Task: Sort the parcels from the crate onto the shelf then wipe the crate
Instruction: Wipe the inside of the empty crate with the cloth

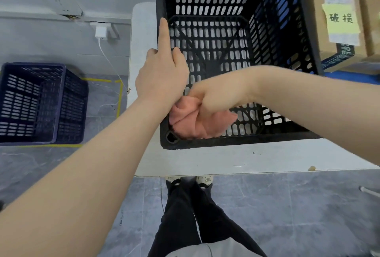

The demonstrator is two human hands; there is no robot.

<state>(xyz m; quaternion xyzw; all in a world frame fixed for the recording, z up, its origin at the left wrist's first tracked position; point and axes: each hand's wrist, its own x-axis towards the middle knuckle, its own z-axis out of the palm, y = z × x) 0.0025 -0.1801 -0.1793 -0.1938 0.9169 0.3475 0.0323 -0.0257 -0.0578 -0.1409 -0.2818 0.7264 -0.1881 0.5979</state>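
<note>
White table (205,160): right hand (216,100) presses cloth (197,123) inside crate (308,30).

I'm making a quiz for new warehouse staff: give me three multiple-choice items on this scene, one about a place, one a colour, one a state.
1. Where does the black crate stand?
A. on the white table
B. on the floor
C. on a chair

2. What colour is the cloth?
A. green
B. pink
C. white

3. What is the right hand doing?
A. hanging idle
B. lifting a parcel
C. gripping the cloth inside the crate

Answers: 1 A, the crate's base rests on the tabletop; 2 B, the bunched cloth is salmon pink; 3 C, its fingers curl round the cloth at the crate's near-left corner, while the left hand holds the rim.
</note>
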